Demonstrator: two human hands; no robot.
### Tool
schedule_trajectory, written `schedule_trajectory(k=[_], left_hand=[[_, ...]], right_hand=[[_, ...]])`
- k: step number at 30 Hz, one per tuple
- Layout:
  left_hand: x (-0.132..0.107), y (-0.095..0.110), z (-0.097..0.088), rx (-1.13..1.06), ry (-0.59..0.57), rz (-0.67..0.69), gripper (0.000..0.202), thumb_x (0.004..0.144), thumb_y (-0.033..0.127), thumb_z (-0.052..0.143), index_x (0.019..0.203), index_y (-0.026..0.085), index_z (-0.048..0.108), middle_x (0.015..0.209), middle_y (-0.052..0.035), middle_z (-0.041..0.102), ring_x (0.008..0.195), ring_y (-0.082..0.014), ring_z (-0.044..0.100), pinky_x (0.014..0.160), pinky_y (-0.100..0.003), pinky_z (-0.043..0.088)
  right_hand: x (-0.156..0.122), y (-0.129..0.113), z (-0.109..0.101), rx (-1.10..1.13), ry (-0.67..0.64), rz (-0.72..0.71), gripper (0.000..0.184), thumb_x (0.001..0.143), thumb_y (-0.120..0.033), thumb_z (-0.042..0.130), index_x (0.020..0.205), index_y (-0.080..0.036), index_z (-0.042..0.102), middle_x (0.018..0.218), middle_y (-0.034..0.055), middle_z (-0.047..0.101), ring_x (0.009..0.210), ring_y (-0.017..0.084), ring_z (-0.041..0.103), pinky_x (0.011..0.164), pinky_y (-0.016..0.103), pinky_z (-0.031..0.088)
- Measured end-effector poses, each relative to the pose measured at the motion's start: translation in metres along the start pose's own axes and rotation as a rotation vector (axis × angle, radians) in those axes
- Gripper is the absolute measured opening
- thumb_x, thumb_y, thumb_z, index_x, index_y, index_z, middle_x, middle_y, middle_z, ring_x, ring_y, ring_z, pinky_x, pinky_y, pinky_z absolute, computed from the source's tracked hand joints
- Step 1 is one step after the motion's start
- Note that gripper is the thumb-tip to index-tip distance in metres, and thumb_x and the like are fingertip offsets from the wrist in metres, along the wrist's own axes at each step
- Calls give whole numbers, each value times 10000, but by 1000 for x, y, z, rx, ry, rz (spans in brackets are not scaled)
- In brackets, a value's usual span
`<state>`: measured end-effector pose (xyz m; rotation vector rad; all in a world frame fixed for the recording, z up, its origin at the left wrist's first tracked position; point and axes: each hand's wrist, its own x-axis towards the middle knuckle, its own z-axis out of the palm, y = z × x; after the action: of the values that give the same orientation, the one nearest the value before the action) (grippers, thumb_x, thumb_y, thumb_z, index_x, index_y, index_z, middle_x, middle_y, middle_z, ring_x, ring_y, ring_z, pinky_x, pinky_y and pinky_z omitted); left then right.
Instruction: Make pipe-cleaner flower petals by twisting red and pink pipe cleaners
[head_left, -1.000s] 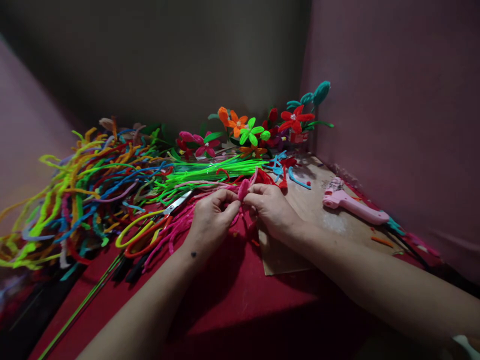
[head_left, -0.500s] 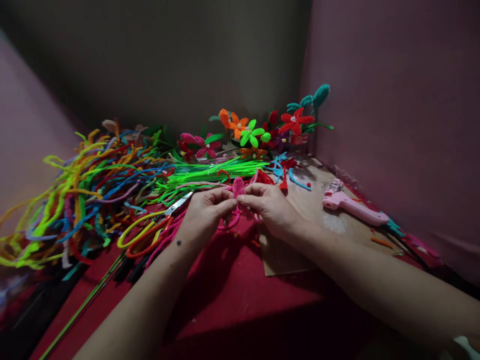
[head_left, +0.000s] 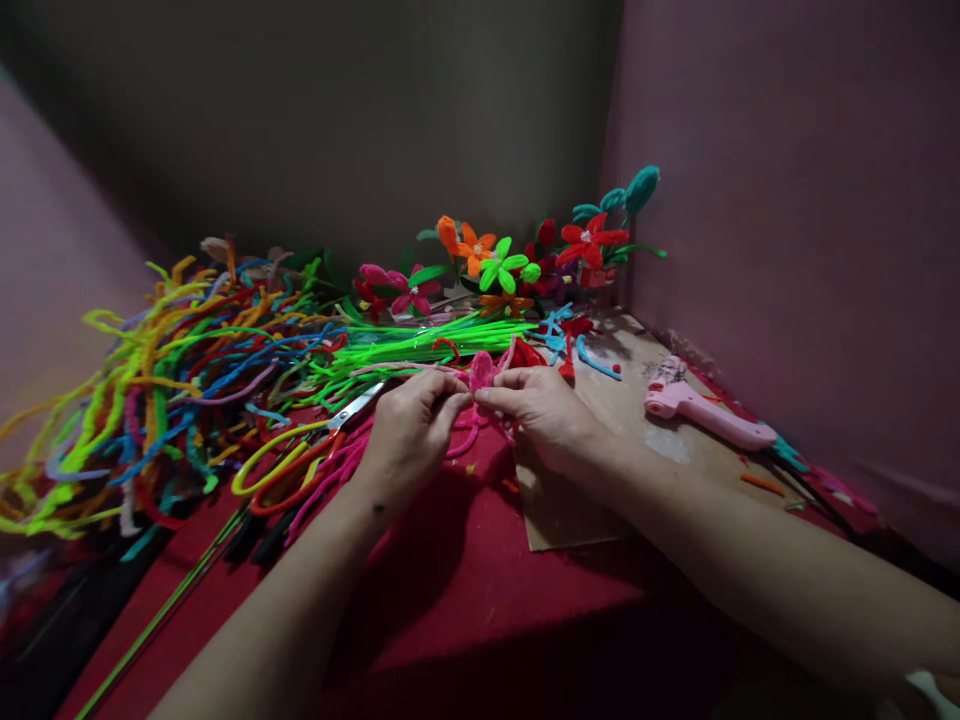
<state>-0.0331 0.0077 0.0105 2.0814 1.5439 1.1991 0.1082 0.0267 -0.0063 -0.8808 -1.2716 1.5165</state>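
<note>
The pink petal (head_left: 481, 368) stands mid-frame, its base pinched between closed fingertips of the left hand (head_left: 411, 420) and right hand (head_left: 546, 410), likely to steady its loop. Scissors (head_left: 336, 425) lie left of centre, seemingly within reach.

Left hand (head_left: 416, 425) and right hand (head_left: 551, 415) are bare, same with the forearms (head_left: 300, 590), plus there's a little dark dot (head_left: 379, 508) near the left wrist (head_left: 375, 488) and some pale bit (head_left: 931, 690) down by the right one, too murky to make out.
</note>
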Motion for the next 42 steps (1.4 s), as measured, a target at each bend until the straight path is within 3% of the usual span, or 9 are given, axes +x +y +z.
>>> schedule_trajectory(k=[2, 5, 10, 17, 25, 28, 31, 34, 42], left_hand=[[-1, 0, 2, -32, 66, -2, 129, 753, 263, 552, 681, 169, 602, 661, -8, 592, 605, -112, 513, 575, -217, 406], [-1, 1, 4, -377, 101, -216, 184, 773, 343, 541, 769, 161, 570, 624, 16, 550, 459, -75, 453, 437, -200, 374], [-4, 2, 14, -763, -328, -473, 294, 722, 404, 617, 867, 153, 569, 646, 4, 571, 423, -75, 483, 352, -187, 332], [-4, 5, 11, -596, -398, -496, 259, 733, 343, 608, 603, 135, 522, 412, 37, 464, 340, -24, 300, 357, -164, 164], [-8, 3, 13, -727, -477, -616, 208, 695, 333, 627, 665, 140, 553, 408, 40, 472, 325, -34, 293, 363, -177, 168], [-5, 2, 9, -616, -547, -637, 234, 687, 353, 630, 643, 137, 552, 406, 30, 488, 301, -33, 260, 341, -185, 148], [1, -1, 3, -437, -338, -525, 251, 658, 362, 664, 711, 131, 582, 516, 16, 556, 339, -45, 350, 345, -181, 211], [6, -4, -2, -515, -80, -405, 298, 678, 371, 653, 855, 137, 599, 679, -3, 608, 407, -52, 417, 367, -179, 270], [5, -8, -4, -666, 43, -332, 242, 692, 300, 673, 858, 124, 667, 753, -37, 632, 645, -106, 554, 583, -210, 427]], right_hand=[[1, 0, 0, 7, 22, -17, 184, 641, -239, 606, 536, -152, 483, 482, -54, 419, 447, 56, 320, 441, 228, 212], [4, 0, 1, 148, 60, -26, 186, 641, -254, 618, 558, -151, 488, 509, -43, 451, 453, 55, 351, 446, 221, 246], [8, 3, 2, 311, 55, -24, 165, 649, -249, 626, 602, -151, 503, 537, -22, 497, 446, 73, 433, 453, 230, 320], [7, 10, 0, 27, 154, -137, 150, 673, -260, 590, 601, -159, 505, 525, -39, 483, 472, 74, 397, 475, 226, 317], [10, 8, -4, -216, 260, -216, 146, 709, -275, 526, 615, -169, 495, 535, -38, 471, 490, 85, 379, 489, 236, 291], [10, 5, -5, -261, 267, -240, 160, 717, -263, 517, 595, -167, 480, 516, -44, 459, 483, 82, 372, 488, 235, 281], [11, 4, -6, -226, 222, -250, 177, 721, -262, 512, 578, -163, 480, 494, -49, 442, 472, 77, 357, 482, 236, 268], [11, 5, -5, -162, 120, -226, 161, 703, -261, 535, 589, -151, 511, 525, -38, 467, 491, 76, 375, 488, 236, 271], [6, 6, -2, -98, 2, -122, 179, 677, -256, 596, 575, -145, 499, 542, -43, 445, 491, 61, 361, 480, 232, 263]])
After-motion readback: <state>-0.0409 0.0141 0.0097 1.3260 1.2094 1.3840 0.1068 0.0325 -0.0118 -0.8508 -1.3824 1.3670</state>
